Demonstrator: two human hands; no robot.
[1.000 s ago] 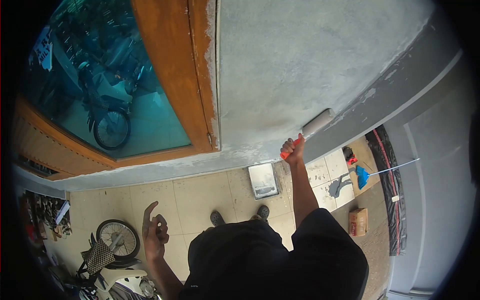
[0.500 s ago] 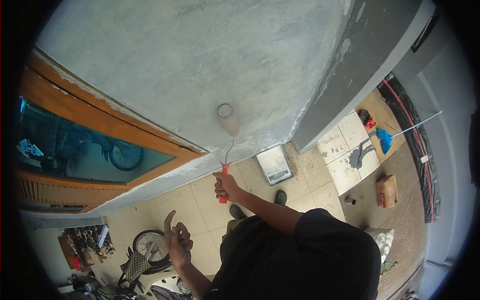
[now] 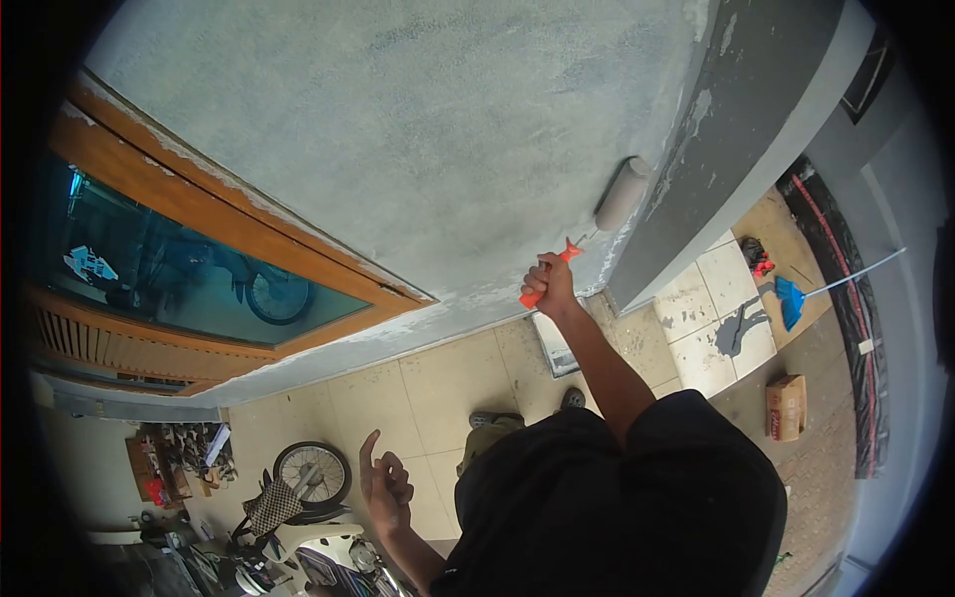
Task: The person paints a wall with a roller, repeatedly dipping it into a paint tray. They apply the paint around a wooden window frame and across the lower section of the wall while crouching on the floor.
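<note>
My right hand [image 3: 552, 283] is wrapped around the orange handle of a paint roller [image 3: 625, 194]. The roller's pale sleeve lies against the grey-white wall [image 3: 477, 149], close to the corner with the dark grey pillar [image 3: 718, 119]. Low at my side, my left hand [image 3: 386, 486] is apart from everything, index finger stretched out and the others loosely bent, holding nothing. Beneath my right forearm a paint tray [image 3: 559, 343] with white paint rests on the tiled floor, partly hidden by the arm.
An orange-brown wooden window frame [image 3: 398, 297] borders the wall on the left. Behind me a motorcycle [image 3: 313, 478] is parked. To the right are a cardboard box [image 3: 786, 408], a blue broom [image 3: 791, 301] and grey paint stains [image 3: 734, 328] on the tiles.
My right hand has moved right and up with the paint roller, from the wall's middle to near the pillar. The view has shifted slightly. My left hand keeps its pose.
</note>
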